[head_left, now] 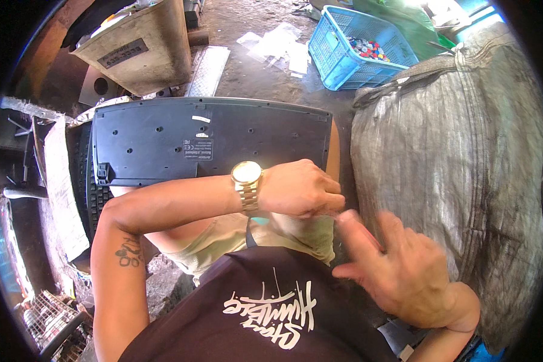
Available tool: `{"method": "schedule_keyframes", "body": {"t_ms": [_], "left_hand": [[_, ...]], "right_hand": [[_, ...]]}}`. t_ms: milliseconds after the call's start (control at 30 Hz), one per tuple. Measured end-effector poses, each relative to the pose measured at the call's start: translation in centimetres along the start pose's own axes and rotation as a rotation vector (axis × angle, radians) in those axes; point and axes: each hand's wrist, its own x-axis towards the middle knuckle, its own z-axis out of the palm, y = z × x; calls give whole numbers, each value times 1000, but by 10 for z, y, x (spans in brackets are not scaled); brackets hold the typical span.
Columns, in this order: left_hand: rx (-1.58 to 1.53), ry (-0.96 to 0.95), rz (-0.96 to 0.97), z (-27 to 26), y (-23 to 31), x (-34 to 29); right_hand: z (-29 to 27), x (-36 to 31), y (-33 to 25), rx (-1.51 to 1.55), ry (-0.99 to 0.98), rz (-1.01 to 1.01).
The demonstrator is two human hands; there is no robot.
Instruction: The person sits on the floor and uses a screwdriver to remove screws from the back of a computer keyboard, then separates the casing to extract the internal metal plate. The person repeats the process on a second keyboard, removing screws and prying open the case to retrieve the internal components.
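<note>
A black computer keyboard (pixel 223 130) lies face down across my lap, its back with small screw posts and a label turned up. My left hand (pixel 298 187), with a gold watch on its wrist, is closed beyond the keyboard's near right edge, fingers curled down; what they hold, if anything, is hidden. Close to its fingertips, on the right, is my right hand (pixel 404 265), smeared by motion. Its thumb stands away from the other fingers. A thin reddish streak shows by its forefinger, too blurred to name.
A blue plastic crate (pixel 362 66) with colourful small caps stands at the far right. A large grey woven sack (pixel 428 145) rises close on my right. Far left is a dirty beige bin (pixel 145 54). Clear plastic scraps (pixel 277 48) lie on the ground. A second black keyboard (pixel 96 202) shows at left.
</note>
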Motion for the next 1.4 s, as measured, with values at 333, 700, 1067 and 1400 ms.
{"method": "schedule_keyframes", "body": {"t_ms": [333, 700, 1067, 1400], "left_hand": [[-57, 217, 14, 0, 0, 6], [-62, 222, -165, -22, 8, 6], [751, -200, -795, -67, 60, -74], [529, 757, -607, -161, 11, -53]], "right_hand": [[-9, 13, 11, 87, 55, 95], [-10, 7, 20, 155, 114, 104], [54, -38, 78, 733, 1319, 521], [94, 1, 113, 965, 1540, 555]]}}
